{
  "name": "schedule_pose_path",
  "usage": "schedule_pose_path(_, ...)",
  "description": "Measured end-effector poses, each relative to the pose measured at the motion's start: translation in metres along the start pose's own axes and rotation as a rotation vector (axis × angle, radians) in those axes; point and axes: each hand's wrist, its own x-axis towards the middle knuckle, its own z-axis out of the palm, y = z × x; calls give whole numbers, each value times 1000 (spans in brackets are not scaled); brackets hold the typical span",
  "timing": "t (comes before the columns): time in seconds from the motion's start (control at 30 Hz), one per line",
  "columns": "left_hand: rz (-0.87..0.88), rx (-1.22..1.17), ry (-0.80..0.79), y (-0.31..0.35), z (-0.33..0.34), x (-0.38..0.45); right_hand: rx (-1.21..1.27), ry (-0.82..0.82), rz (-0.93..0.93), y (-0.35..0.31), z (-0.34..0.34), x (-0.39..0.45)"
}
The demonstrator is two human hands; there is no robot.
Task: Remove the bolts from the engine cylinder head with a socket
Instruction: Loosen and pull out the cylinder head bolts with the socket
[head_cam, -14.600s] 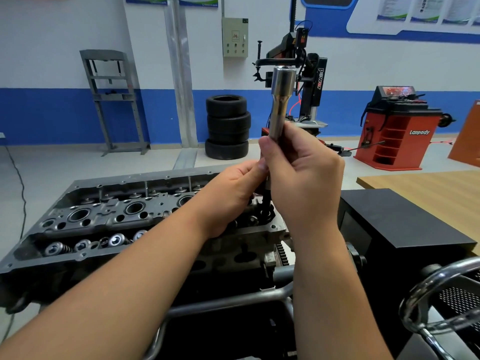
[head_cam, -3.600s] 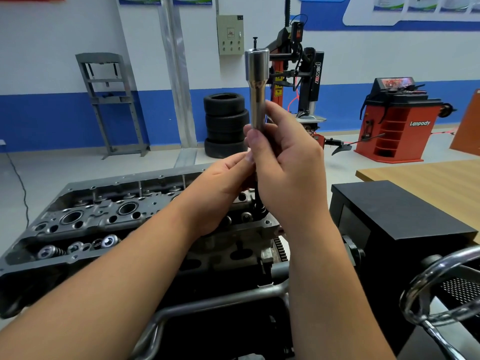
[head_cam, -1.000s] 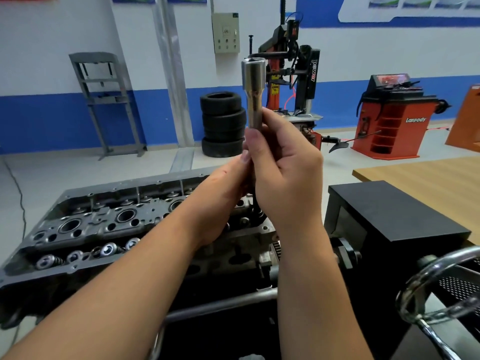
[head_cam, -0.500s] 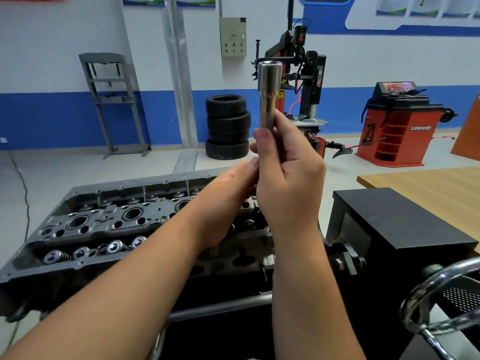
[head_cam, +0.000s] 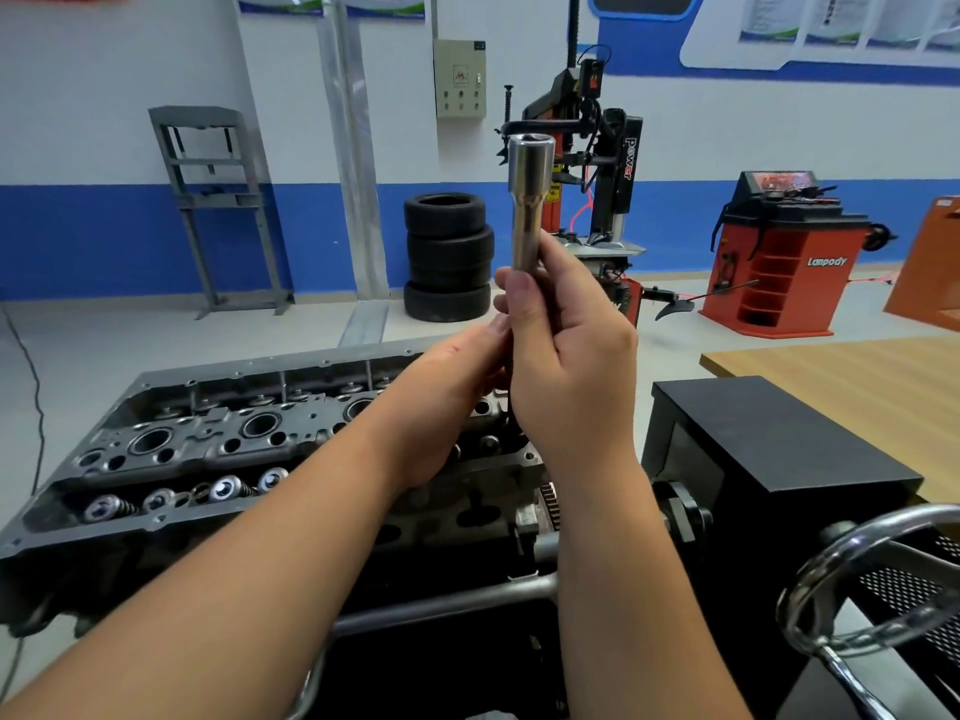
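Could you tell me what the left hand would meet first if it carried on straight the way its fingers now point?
The left hand points up and right, so it would first meet the long silver metal socket, at the part inside the right hand. Its fingertips already seem to reach that spot, though contact is hidden.

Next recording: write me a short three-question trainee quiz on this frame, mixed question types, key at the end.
1. True or false: the long chrome deep socket stands upright in the right hand, its wider end up.
2. Multiple choice: where is the left hand?
A. flat on the wooden tabletop
B. at the lower end of the tool, beside the right hand, above the grey metal cylinder head
C. on the chrome handwheel
3. Fill in: behind the socket, by the blue-banded wall, black ___ are stacked.

Key: 1 true; 2 B; 3 tyres
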Motion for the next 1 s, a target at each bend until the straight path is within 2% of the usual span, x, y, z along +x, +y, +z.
schedule_pose_path(0.17,13,-16,5,-2,0,0,2,-29,19,-3,0,-2)
schedule_pose_path(0.37,8,-11,33,-2,-1,0,19,94,62,-1,8,0)
schedule_pose_path(0.53,-15,-17,44,-3,-4,1,17,37,53,0,9,-1)
schedule_pose_path(0.83,-3,-16,76,-3,-2,2,3,79,67,2,7,0)
schedule_pose_path(1.0,-23,13,34,-4,-2,1,51,74,83,1,7,-1)
